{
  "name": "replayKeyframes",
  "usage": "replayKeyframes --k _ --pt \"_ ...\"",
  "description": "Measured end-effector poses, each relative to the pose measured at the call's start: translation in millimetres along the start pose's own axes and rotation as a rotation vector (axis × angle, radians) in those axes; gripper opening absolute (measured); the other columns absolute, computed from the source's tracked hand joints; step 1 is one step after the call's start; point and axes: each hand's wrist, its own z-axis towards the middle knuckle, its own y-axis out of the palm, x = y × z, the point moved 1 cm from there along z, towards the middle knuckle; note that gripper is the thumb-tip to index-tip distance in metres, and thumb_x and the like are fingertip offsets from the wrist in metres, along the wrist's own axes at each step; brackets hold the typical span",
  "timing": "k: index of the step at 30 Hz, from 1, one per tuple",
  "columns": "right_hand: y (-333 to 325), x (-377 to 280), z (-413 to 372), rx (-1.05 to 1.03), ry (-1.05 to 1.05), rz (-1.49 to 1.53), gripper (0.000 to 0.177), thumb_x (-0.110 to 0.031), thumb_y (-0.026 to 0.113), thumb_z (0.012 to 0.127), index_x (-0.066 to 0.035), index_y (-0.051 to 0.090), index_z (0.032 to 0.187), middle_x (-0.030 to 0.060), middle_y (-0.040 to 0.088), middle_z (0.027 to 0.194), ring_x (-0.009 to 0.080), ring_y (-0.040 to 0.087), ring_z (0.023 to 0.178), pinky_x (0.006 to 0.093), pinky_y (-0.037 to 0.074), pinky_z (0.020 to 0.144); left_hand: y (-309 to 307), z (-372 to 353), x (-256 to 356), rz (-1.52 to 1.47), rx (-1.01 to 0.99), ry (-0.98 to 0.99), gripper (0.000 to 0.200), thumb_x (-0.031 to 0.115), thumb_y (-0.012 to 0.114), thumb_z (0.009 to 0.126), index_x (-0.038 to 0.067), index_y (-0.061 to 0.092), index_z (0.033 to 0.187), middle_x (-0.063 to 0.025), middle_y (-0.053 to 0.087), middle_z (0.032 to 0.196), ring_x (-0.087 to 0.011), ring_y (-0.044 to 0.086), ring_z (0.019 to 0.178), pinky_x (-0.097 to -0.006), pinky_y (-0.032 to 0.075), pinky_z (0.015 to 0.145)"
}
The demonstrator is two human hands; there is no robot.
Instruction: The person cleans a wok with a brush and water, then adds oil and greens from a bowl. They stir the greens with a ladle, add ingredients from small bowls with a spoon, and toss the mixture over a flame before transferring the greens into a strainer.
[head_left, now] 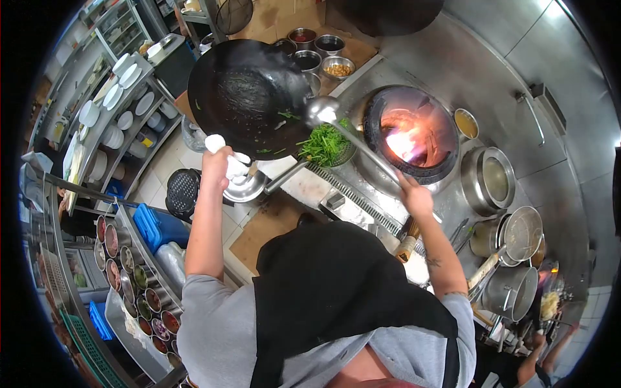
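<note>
My left hand (218,161) grips the wok's edge through a white cloth (228,158) and holds the big black wok (248,97) tilted steeply toward the stove. My right hand (414,194) is closed on the long handle of a steel ladle (321,111), whose bowl rests against the wok's lower rim. Chopped green vegetables (323,143) lie piled in a strainer just below the wok's lip, with a few green bits stuck inside the wok.
An open burner ring (409,134) flames to the right of the greens. Steel seasoning bowls (321,55) stand behind the wok. Pots and a strainer (511,236) crowd the right counter. Plate shelves (116,103) and ingredient tubs (129,271) line the left. Another person's arm (543,362) shows at bottom right.
</note>
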Motion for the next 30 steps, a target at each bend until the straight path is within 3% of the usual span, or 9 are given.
replayKeyframes --k 5,10,16,19,22,26,27,28,30 --pt "-31.4 12.6 -33.8 -0.087 0.013 -0.041 0.061 -0.017 0.064 0.082 -0.024 0.049 0.141 0.0086 0.062 0.088 0.0298 0.066 0.071 0.0437 0.055 0.064 0.0 6.3 -3.2 0.022 0.022 0.045 0.006 -0.004 0.057 0.074 -0.002 0.059 0.079 -0.0074 0.059 0.073 -0.019 0.059 0.06 -0.0342 0.047 0.054" --pt "-10.7 -66.4 -16.9 -0.147 -0.01 0.415 0.062 -0.016 0.065 0.083 -0.026 0.05 0.141 0.0127 0.064 0.093 0.034 0.066 0.081 0.0443 0.055 0.074 12.5 14.7 -11.6 -0.027 0.027 0.064 0.005 -0.003 0.057 0.074 -0.001 0.059 0.078 -0.0077 0.059 0.072 -0.0191 0.059 0.059 -0.0348 0.046 0.052" --pt "2.0 -38.4 -46.6 -0.087 -0.051 0.263 0.058 -0.013 0.065 0.081 -0.023 0.055 0.137 0.0101 0.062 0.087 0.0323 0.065 0.074 0.0434 0.055 0.07 11.5 22.8 -11.2 -0.067 0.02 -0.012 0.005 -0.003 0.058 0.074 -0.002 0.06 0.079 -0.0087 0.06 0.073 -0.0197 0.06 0.059 -0.0351 0.046 0.052" --pt "-10.0 -7.3 -66.2 -0.047 0.012 0.047 0.059 -0.013 0.064 0.08 -0.023 0.055 0.137 0.0078 0.061 0.086 0.0308 0.064 0.066 0.0438 0.055 0.063 4.1 18.3 -9.5 -0.013 0.038 0.023 0.007 -0.003 0.058 0.074 -0.003 0.061 0.081 -0.0091 0.061 0.074 -0.02 0.061 0.06 -0.0348 0.047 0.052" --pt "-35.2 3.5 -91.9 0.007 0.138 0.002 0.057 -0.015 0.065 0.081 -0.023 0.055 0.137 0.0087 0.062 0.088 0.0312 0.065 0.069 0.044 0.055 0.065 5.4 11.3 -1.0 0.013 0.007 0.054 0.011 -0.004 0.058 0.075 -0.003 0.061 0.085 -0.0084 0.061 0.076 -0.0198 0.061 0.063 -0.0332 0.048 0.055" --pt "-53.5 5.3 -133.2 0.061 0.501 0.458 0.066 -0.01 0.067 0.079 -0.015 0.05 0.142 0.0177 0.067 0.109 0.0332 0.067 0.075 0.0391 0.054 0.07 24.3 -0.7 -5.8 -0.024 -0.108 0.117 0.016 -0.002 0.057 0.077 -0.001 0.059 0.093 -0.0075 0.061 0.079 -0.02 0.063 0.065 -0.0339 0.051 0.057" --pt "-83.4 1.7 -129.7 -0.017 0.644 0.527 0.068 -0.008 0.067 0.078 -0.008 0.046 0.143 0.0173 0.069 0.103 0.0248 0.064 0.068 0.0349 0.052 0.069 32.0 -2.4 -9.2 -0.001 -0.102 0.086 0.017 -0.001 0.057 0.077 -0.001 0.058 0.094 -0.0077 0.061 0.08 -0.0202 0.063 0.067 -0.0344 0.052 0.058" --pt "-82.5 9.2 -138.6 0.236 0.572 0.705 0.067 -0.008 0.065 0.081 -0.003 0.043 0.144 0.0124 0.068 0.09 0.0156 0.059 0.069 0.0321 0.051 0.068 39.3 -7.1 -13.5 0.024 -0.089 0.055 0.019 0.0 0.058 0.077 -0.001 0.058 0.096 -0.008 0.061 0.082 -0.0203 0.064 0.068 -0.0349 0.053 0.06" --pt "-107.2 13.4 -153.9 0.149 0.824 1.062 0.063 -0.008 0.063 0.084 -0.003 0.043 0.144 0.0094 0.065 0.086 0.0132 0.057 0.075 0.0311 0.05 0.072 61.3 -22.6 -17.7 0.064 -0.072 0.018 0.023 0.002 0.058 0.076 -0.001 0.057 0.099 -0.0096 0.062 0.086 -0.0216 0.065 0.072 -0.0356 0.055 0.061"
